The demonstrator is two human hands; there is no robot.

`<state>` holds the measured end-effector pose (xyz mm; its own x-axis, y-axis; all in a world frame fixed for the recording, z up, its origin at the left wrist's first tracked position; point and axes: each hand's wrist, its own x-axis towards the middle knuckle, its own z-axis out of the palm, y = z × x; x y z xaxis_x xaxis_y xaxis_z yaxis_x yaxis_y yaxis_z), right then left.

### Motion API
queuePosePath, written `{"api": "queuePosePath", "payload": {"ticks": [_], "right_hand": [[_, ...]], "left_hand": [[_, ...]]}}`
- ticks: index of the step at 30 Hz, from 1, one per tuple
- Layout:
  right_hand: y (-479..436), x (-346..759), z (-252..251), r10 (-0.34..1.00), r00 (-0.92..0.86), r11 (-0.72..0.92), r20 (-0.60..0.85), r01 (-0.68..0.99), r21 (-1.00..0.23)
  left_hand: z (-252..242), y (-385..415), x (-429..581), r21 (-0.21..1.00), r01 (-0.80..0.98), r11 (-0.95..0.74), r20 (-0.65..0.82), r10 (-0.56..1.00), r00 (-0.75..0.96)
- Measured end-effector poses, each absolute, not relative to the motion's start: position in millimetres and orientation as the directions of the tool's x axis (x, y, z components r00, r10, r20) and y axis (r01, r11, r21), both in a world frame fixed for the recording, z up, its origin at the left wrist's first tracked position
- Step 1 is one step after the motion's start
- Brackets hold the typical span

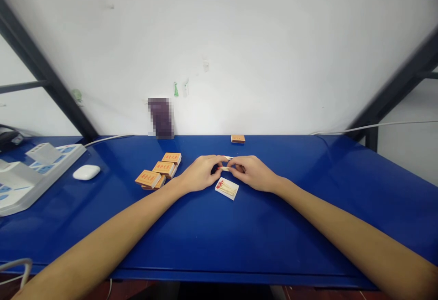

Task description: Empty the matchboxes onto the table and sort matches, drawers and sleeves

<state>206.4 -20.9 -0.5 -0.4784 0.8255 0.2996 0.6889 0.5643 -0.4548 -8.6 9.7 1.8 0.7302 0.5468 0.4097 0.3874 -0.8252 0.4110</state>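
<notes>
Both my hands meet at the middle of the blue table (pixel 260 236). My left hand (pixel 201 173) and my right hand (pixel 251 172) are closed, fingertips pinching a small bundle of matches (pixel 226 168) between them. Just below them lies an open white matchbox tray (pixel 226 188) with red-tipped matches inside. A pile of several orange matchboxes (pixel 159 172) sits to the left of my left hand. One more orange matchbox (pixel 237 139) lies alone near the wall.
A white earbud case (pixel 86 172) and a white power strip (pixel 32 172) with a cable lie at the left. A blurred dark object (pixel 161 118) stands against the white wall. Dark metal braces (pixel 44 72) slant at both sides.
</notes>
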Motion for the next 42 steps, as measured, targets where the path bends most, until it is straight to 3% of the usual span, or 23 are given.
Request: {"api": "queuePosePath", "payload": {"ticks": [7,21,25,42], "right_hand": [[-19.5,206.8,-2.1,0.818,-0.488,0.575,0.305,0.684,-0.448],[-18.4,207.1,-3.0,0.782,-0.494,0.620,0.380,0.682,-0.388],[-18.1,207.2,-4.3,0.769,-0.466,0.630,0.437,0.667,-0.397],[-19.8,200.6,-4.7,0.799,-0.425,0.596,0.425,0.651,-0.470]], "left_hand": [[2.2,11.7,-8.4,0.325,0.428,-0.843,0.432,0.535,0.726],[0.1,12.7,-9.3,0.347,0.419,-0.839,0.447,0.541,0.712],[1.2,12.3,-8.7,0.361,0.414,-0.836,0.456,0.545,0.704],[3.4,13.4,-7.8,0.531,0.401,-0.746,0.391,0.636,0.665]]}}
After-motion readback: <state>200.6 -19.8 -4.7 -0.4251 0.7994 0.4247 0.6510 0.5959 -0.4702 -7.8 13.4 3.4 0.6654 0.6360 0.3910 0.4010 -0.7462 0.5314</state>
